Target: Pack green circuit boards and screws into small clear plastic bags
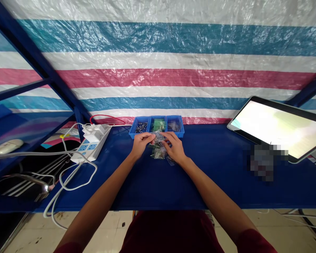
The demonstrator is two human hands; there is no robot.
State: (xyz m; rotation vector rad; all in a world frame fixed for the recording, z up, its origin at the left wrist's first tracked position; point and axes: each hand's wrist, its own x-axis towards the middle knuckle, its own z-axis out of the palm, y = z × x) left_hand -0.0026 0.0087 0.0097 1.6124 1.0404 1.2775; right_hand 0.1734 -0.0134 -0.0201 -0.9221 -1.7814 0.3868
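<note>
A small clear plastic bag [159, 136] is held up between my two hands, just in front of three blue bins. My left hand [141, 144] pinches its left side with thumb and forefinger. On the other side, the curled fingers of my right hand [175, 147] grip the bag's right edge. What the bag contains is too small to make out. Below my hands, several small clear packets [159, 153] lie on the table. Thin metal pieces fill the left bin [132, 130], green packets the middle bin [158, 117], and clear bags the right bin [182, 128].
A white power strip [94, 146] with plugs and looping white cables [68, 188] lies on the blue table [158, 189] at left. At right a lit screen [281, 124] leans back, with a blurred patch before it. Striped sheeting [158, 77] hangs behind.
</note>
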